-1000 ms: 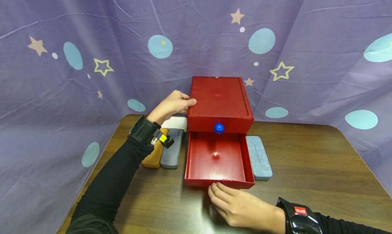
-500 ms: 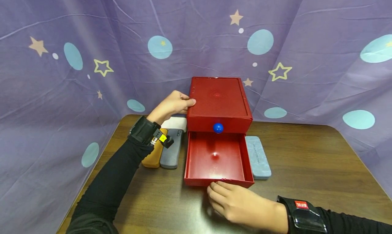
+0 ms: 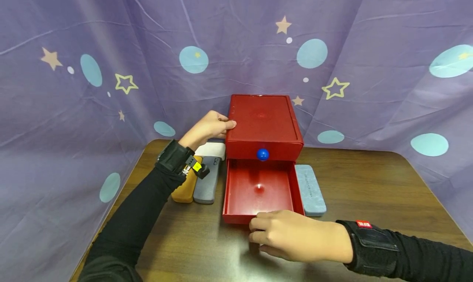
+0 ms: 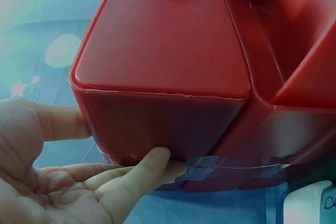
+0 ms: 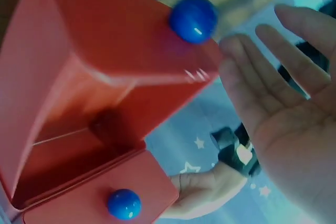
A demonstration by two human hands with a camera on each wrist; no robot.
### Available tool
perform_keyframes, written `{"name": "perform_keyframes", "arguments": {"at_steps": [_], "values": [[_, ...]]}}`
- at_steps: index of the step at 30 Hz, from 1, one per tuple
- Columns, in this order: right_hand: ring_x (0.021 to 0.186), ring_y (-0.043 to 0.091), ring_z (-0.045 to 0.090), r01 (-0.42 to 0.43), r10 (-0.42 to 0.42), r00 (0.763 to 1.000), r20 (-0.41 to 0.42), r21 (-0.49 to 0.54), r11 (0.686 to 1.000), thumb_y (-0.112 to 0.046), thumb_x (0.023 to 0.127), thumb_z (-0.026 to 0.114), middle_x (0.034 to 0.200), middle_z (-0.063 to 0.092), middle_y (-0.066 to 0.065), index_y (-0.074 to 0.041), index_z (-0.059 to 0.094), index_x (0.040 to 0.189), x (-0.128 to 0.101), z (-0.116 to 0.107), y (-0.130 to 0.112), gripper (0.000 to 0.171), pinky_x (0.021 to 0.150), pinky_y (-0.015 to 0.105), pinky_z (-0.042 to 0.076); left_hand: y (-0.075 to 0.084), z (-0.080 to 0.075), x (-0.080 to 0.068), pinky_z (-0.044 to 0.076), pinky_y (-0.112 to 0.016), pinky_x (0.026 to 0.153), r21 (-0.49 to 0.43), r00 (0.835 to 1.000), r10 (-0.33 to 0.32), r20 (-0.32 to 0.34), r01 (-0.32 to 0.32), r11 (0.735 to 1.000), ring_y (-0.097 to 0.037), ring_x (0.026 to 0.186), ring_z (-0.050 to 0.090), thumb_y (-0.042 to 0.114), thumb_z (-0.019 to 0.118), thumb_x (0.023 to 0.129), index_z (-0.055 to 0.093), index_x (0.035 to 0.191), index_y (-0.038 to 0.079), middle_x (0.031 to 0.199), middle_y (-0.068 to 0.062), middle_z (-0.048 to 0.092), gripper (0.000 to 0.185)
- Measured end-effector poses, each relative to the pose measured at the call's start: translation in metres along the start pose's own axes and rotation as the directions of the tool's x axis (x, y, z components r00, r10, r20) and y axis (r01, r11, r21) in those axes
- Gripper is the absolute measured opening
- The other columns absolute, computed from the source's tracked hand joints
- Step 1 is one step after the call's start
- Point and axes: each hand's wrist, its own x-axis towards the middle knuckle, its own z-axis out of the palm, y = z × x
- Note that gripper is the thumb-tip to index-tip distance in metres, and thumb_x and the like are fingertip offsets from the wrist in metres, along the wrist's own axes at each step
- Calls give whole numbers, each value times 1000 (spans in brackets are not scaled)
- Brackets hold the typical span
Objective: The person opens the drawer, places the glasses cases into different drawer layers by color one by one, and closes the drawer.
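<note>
A red two-drawer box (image 3: 263, 118) stands at the table's back. Its upper drawer is closed, with a blue knob (image 3: 262, 154) on the front. The lower drawer (image 3: 242, 187) is pulled out and bare inside. My left hand (image 3: 210, 128) holds the box's left side, thumb over the top edge and fingers against the side wall. My right hand (image 3: 284, 235) is at the lower drawer's front. In the right wrist view its fingers extend beside the drawer's front edge, apart from the lower blue knob (image 5: 193, 20); whether the fingertips touch the edge I cannot tell.
Left of the box lie a yellow case (image 3: 183, 190), a grey case (image 3: 207, 183) and a white item (image 3: 212, 149). A light blue case (image 3: 311, 191) lies at the right. A purple patterned cloth (image 3: 236, 35) hangs behind the wooden table (image 3: 369, 187).
My right hand has risen and turned at the drawer front, its back now more toward the head camera. The left hand keeps its hold, and the lower drawer stays out.
</note>
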Motion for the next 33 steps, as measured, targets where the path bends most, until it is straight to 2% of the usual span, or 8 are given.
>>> {"name": "perform_keyframes", "arguments": {"at_steps": [5,7,11,14,19,25,29,33], "values": [[92,1,62,-74,66,997,45,210,975,-16,92,76,98,67,-9,-17,74,106,7,-30,18,15,79,16,54,1,1,0,55,-39,100,0,1000,1,-4,-1,1000,-34,124,65,13,59,102,54,139,-11,133,-26,64,45],[93,3,64,-126,119,992,41,308,943,-12,92,75,99,69,-8,-15,74,107,10,-43,31,15,81,18,55,0,1,1,56,-38,99,-1,1000,3,-4,-3,1000,-35,123,65,13,59,102,55,139,-11,132,-27,65,44],[92,6,68,-227,239,970,36,483,846,-5,93,73,101,73,-6,-11,76,107,12,-68,61,16,83,25,59,0,1,1,58,-37,96,33,1000,11,-14,-11,999,-32,118,68,16,60,102,55,139,-10,130,-26,66,45],[90,5,69,-324,350,935,46,508,798,-4,93,73,102,76,-4,-12,77,108,11,-86,80,17,82,28,60,-1,0,-2,58,-37,96,111,999,37,-38,-33,993,-27,110,71,20,62,101,57,138,-7,130,-23,67,47],[88,9,69,-514,549,834,48,428,744,-6,94,72,102,78,2,-11,78,107,8,-108,107,16,80,29,59,-3,-3,-8,52,-42,105,247,992,102,-80,-80,966,-30,120,62,29,62,101,57,141,-3,139,-20,61,52],[86,17,69,-657,699,715,20,361,662,-6,94,70,104,77,10,-5,78,108,-1,-117,139,16,72,25,54,-5,-10,-17,45,-44,113,301,972,188,-138,-140,943,-31,137,54,38,59,102,53,145,-1,148,-18,55,58],[83,15,69,-722,779,627,-8,369,585,-6,94,69,102,78,14,-2,77,109,-7,-115,157,18,67,22,50,-11,-15,-24,47,-45,111,310,945,263,-196,-195,930,-31,133,58,38,57,103,57,143,2,143,-16,61,54],[76,5,66,-769,841,540,-22,394,504,-8,94,68,99,78,18,1,76,110,-13,-111,172,20,65,20,48,-21,-17,-31,50,-46,106,368,897,371,-242,-269,890,-32,125,63,34,57,103,59,141,2,133,-16,68,49]]}}
